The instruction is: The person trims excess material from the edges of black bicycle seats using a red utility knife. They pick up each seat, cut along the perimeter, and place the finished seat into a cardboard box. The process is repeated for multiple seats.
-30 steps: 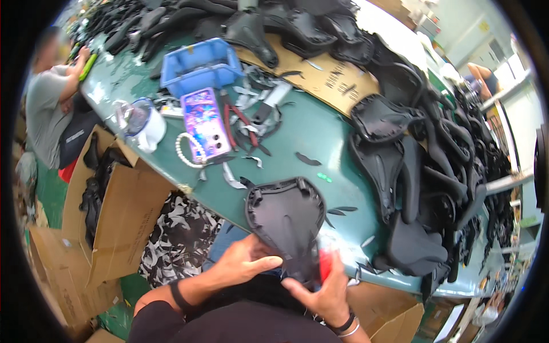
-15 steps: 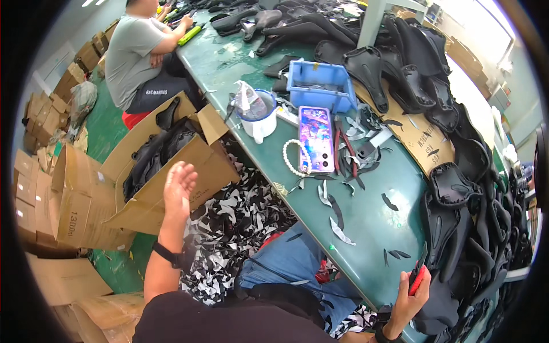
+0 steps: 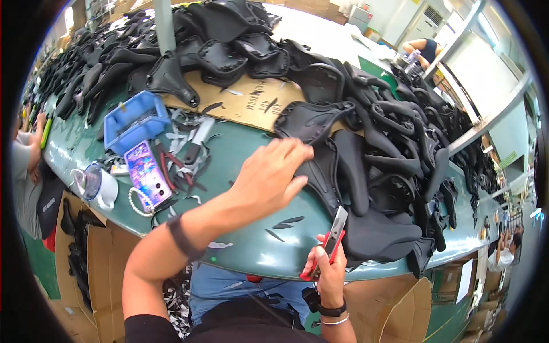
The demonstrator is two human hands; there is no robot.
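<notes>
A single head-worn fisheye view looks steeply down, close over a green worktable (image 3: pixel 251 251); the wearer's forearms enter from six o'clock, and straight edges bend near the rim.

Both forearms bare, no sleeves reaching past the elbow. Left hand (image 3: pixel 269 182): dark band around the wrist, thin, plain, sits just behind the hand. Right hand (image 3: pixel 329 273): black watch-type strap on the wrist, plus a thin light-coloured bangle right below it, the two nearly touching. Black short-sleeved top, edge visible at the left upper arm and across the chest at the lower edge. Blue jeans on the legs under the table edge. No gloves, no rings that I can make out.
</notes>
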